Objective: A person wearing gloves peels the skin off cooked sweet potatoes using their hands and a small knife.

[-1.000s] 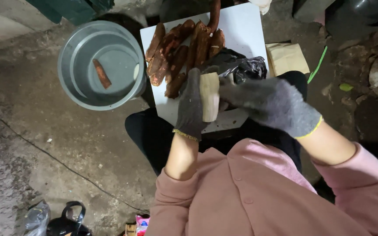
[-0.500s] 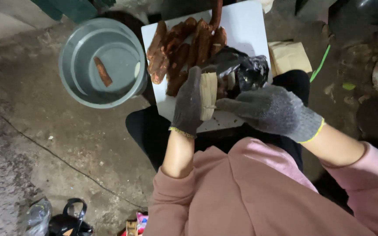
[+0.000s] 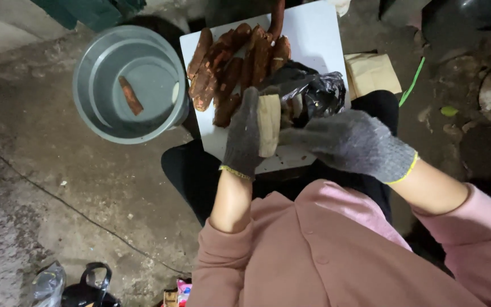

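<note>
Pale, peeled root chunk [image 3: 269, 125], squarish, clamped in left hand [image 3: 244, 136] fingers; right hand [image 3: 354, 145] fingers curl against it, beside brown roots [image 3: 231, 74].

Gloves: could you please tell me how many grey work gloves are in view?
2. One is on the left hand, gripping a pale block; the other is on the right hand, beside a black plastic bag. None seem hidden.

Two gloved hands, left hand [image 3: 244, 136] and right hand [image 3: 350, 145]; one pale block [image 3: 269, 125]; one grey basin [image 3: 95, 113] holding one brown root [image 3: 130, 95]; one white board [image 3: 319, 40]; one black bag [image 3: 313, 94]; roughly eight roots in the pile [image 3: 231, 71].
</note>
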